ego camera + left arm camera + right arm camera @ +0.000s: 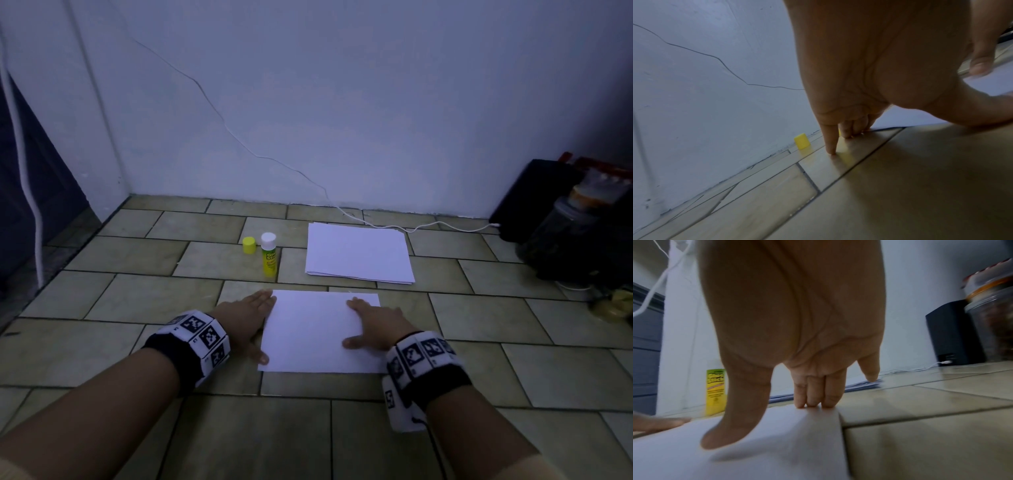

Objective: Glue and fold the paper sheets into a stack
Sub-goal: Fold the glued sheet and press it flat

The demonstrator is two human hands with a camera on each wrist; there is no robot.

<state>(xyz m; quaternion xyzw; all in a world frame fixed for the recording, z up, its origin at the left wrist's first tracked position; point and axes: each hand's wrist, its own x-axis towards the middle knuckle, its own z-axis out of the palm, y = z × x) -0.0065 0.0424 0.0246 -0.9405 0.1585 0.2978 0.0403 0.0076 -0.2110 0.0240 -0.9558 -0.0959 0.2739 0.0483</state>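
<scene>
A single white paper sheet (308,332) lies on the tiled floor in front of me. My left hand (251,318) rests flat along its left edge, fingers straight, thumb touching the near left corner. My right hand (373,325) presses flat on the sheet's right part, fingers (813,395) straight on the paper (777,443). Beyond it lies a stack of white sheets (358,253). An uncapped yellow glue stick (269,255) stands left of that stack, with its yellow cap (249,245) beside it. The cap (802,141) also shows in the left wrist view.
A white wall stands close behind the stack, with a thin white cable (394,226) running down it and along the floor. At the right are a black box (534,198) and a jar (561,233) with other clutter. A dark door stands at the far left.
</scene>
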